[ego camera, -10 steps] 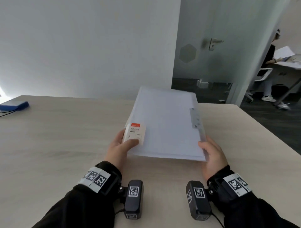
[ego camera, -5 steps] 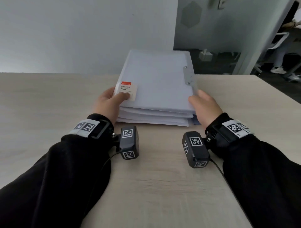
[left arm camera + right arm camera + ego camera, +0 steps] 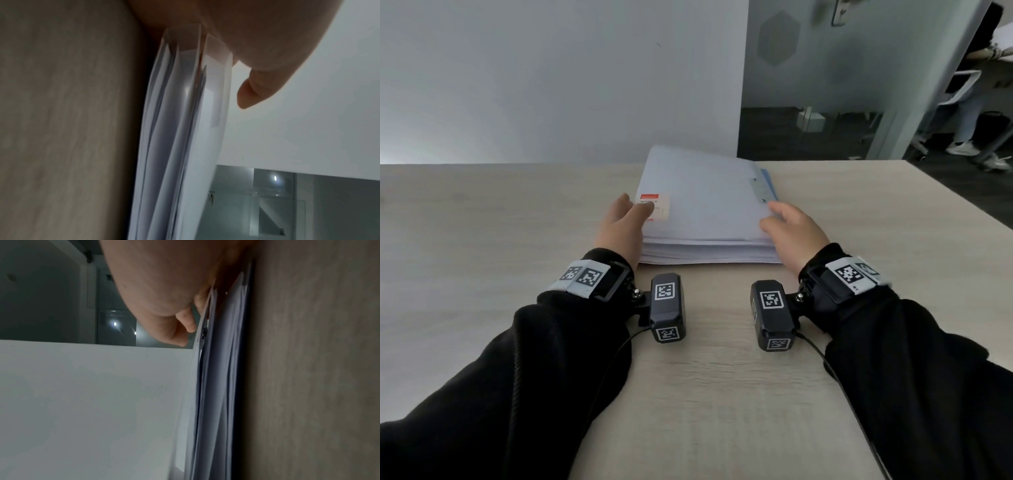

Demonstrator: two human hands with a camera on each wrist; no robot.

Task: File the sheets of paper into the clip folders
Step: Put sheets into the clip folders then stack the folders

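Two hands flank a stack of clip folders point(image 3: 709, 219) that lies flat on a pale wooden table point(image 3: 482, 240), which spreads out beneath and around both hands and is the biggest thing in view. The stack sits directly between the hands, its near edge just ahead of the wrists, with loose-looking sheets of paper point(image 3: 705, 253) layered under the translucent top cover. The left hand point(image 3: 621, 228) lies against the stack's left edge; its thumb reaches over the cover onto a small label with a red band point(image 3: 654, 205), while the other fingers lie along the side of the stack, and whether they curl under the cover cannot be told. In the left wrist view the thumb point(image 3: 252, 95) stands a little off the cover. The right hand point(image 3: 792, 229) sits at the stack's right edge, fingers relaxed and loosely bent, their tips on the cover; the right wrist view shows the fingertips point(image 3: 190, 326) at the cover's edge, not clamped round it. Just beyond those fingertips runs a metal clip strip point(image 3: 758, 190), with a blue edge point(image 3: 768, 181) showing past it.
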